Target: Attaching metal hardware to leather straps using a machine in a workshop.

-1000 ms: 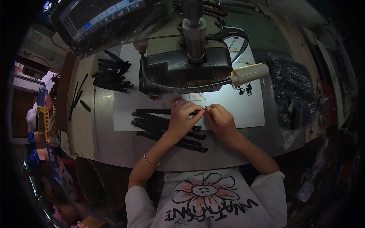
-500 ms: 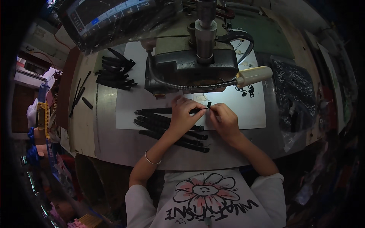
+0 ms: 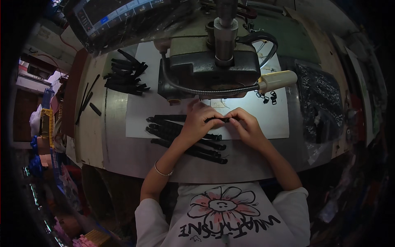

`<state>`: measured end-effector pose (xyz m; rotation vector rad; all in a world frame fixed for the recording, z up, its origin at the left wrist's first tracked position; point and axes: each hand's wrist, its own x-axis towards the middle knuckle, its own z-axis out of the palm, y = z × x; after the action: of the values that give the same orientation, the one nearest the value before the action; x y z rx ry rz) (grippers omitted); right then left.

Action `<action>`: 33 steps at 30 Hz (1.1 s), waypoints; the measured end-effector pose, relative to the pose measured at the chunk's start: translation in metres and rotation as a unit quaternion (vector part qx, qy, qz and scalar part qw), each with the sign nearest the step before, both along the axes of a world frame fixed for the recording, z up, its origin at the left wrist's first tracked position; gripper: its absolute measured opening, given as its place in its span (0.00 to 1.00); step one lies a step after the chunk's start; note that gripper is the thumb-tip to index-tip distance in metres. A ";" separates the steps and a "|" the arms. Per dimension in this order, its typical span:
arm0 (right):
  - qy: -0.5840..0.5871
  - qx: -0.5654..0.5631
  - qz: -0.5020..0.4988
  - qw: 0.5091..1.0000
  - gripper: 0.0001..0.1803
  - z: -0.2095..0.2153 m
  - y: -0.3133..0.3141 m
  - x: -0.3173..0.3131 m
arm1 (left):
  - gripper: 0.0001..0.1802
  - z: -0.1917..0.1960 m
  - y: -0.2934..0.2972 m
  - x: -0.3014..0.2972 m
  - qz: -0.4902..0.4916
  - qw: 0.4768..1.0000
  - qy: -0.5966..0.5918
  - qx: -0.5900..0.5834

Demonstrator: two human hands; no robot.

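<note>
My left hand [image 3: 198, 122] and my right hand [image 3: 246, 126] meet over the white sheet [image 3: 135, 123] just in front of the sewing machine [image 3: 214, 68]. Between the fingertips of both hands runs a short black strap [image 3: 219, 120], held level. Under my left forearm lies a loose pile of black straps [image 3: 177, 131], spread toward the table's front edge. A thin bracelet circles my left wrist.
A second heap of black straps [image 3: 125, 74] lies at the back left. Small black buckles [image 3: 267, 96] sit beside the cream lamp head [image 3: 277, 79] on its flexible arm. A black plastic bag [image 3: 321, 103] is at the right. A control panel [image 3: 115, 16] stands behind.
Both hands have shifted slightly toward the machine, staying together on the strap. The view has tilted down a little.
</note>
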<state>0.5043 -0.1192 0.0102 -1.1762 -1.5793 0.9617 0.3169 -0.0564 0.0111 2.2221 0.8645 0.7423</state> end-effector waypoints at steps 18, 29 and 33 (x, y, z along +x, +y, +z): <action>-0.019 -0.223 -0.030 0.974 0.07 -0.001 0.078 0.013 | 0.10 -0.025 0.027 -0.009 0.019 0.926 0.099 0.364; -0.218 -0.181 -0.044 0.958 0.20 -0.036 0.104 0.021 | 0.21 -0.031 0.035 -0.005 -0.015 0.927 0.181 0.327; -0.322 -0.175 -0.084 0.927 0.23 0.000 0.089 0.002 | 0.21 -0.032 0.037 -0.006 -0.007 0.905 0.208 0.370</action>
<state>0.5067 -0.0303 0.0106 -1.9977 -1.8000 0.8023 0.3104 -0.0194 -0.0205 3.1468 0.8455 0.6652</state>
